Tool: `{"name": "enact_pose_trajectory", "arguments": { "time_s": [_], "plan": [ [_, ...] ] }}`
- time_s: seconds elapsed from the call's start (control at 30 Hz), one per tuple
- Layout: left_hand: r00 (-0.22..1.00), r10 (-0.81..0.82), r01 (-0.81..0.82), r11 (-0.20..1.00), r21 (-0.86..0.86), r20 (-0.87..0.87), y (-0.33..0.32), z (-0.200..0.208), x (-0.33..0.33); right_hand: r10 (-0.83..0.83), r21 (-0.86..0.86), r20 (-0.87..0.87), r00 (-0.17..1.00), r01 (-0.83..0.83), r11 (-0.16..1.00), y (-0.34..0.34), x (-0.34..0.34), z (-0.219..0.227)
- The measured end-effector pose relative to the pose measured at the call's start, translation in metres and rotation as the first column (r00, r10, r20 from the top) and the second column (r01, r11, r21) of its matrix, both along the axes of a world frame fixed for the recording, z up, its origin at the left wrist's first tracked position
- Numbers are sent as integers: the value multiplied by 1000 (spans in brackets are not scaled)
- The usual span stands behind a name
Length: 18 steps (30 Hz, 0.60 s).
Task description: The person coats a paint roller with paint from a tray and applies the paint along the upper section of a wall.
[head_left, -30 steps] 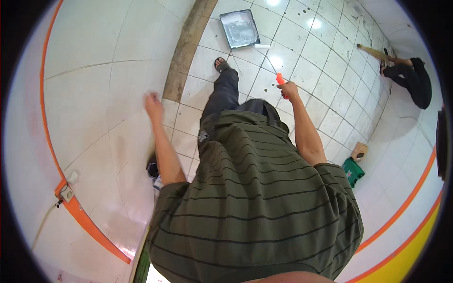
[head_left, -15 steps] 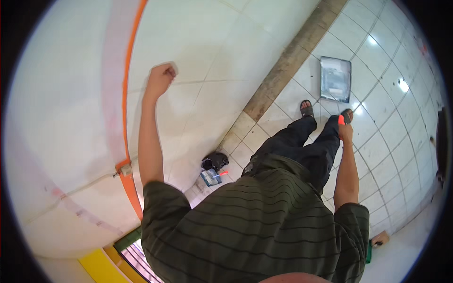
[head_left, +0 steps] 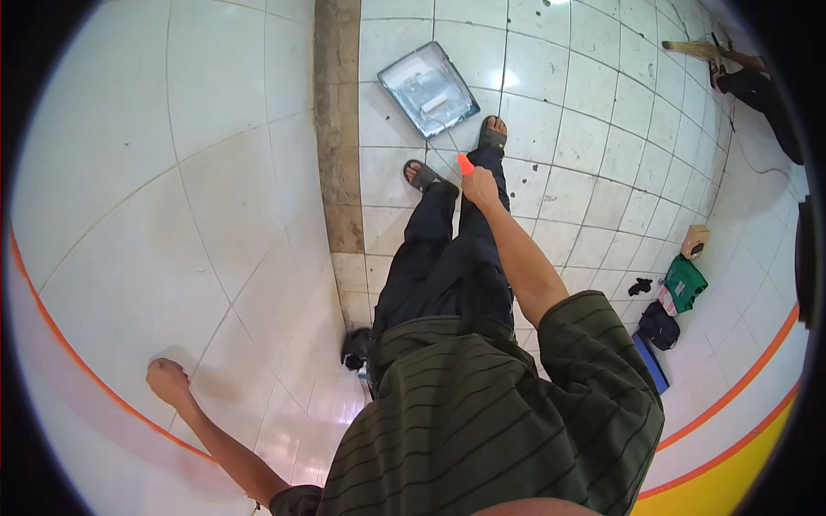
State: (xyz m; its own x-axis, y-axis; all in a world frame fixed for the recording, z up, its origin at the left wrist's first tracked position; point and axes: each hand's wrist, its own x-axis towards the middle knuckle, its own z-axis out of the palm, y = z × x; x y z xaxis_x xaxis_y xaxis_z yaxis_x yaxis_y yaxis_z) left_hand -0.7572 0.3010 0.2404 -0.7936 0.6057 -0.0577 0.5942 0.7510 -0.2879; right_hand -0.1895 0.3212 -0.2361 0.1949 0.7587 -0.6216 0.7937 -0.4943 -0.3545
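My left hand (head_left: 167, 381) is a closed fist pressed against the white tiled wall (head_left: 146, 215), just above an orange stripe. My right hand (head_left: 479, 183) hangs low in front of my legs and grips a small tool with an orange handle (head_left: 465, 163); its working end is hidden. Below it my feet in dark sandals (head_left: 492, 136) stand on the white tiled floor. A grey rectangular paint tray (head_left: 428, 89) lies on the floor just beyond my feet.
A brown strip (head_left: 337, 129) runs along the foot of the wall. A small dark object (head_left: 355, 348) sits near the wall base. A green bag (head_left: 684, 282), dark bag and small box (head_left: 694, 241) lie at right. Another person's legs and a broom (head_left: 753, 82) show top right.
The view swung, so the wall now fills the left. My left fist dropped lower along the wall. My right hand stays down by my legs holding the orange-handled tool.
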Motion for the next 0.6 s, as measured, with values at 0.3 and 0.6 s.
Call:
{"name": "enact_pose_trajectory", "arguments": {
  "time_s": [0.3, 0.6],
  "plan": [
    [998, -26, 22, 998, -61, -54, 6, -4, 7, -129, -76, -15, 992, 128, 989, 17, -26, -35],
    [999, -8, 6, 999, -31, -54, 8, -6, 8, 49, 101, 19, 999, -51, 994, 94, -30, -77]
  ]
}}
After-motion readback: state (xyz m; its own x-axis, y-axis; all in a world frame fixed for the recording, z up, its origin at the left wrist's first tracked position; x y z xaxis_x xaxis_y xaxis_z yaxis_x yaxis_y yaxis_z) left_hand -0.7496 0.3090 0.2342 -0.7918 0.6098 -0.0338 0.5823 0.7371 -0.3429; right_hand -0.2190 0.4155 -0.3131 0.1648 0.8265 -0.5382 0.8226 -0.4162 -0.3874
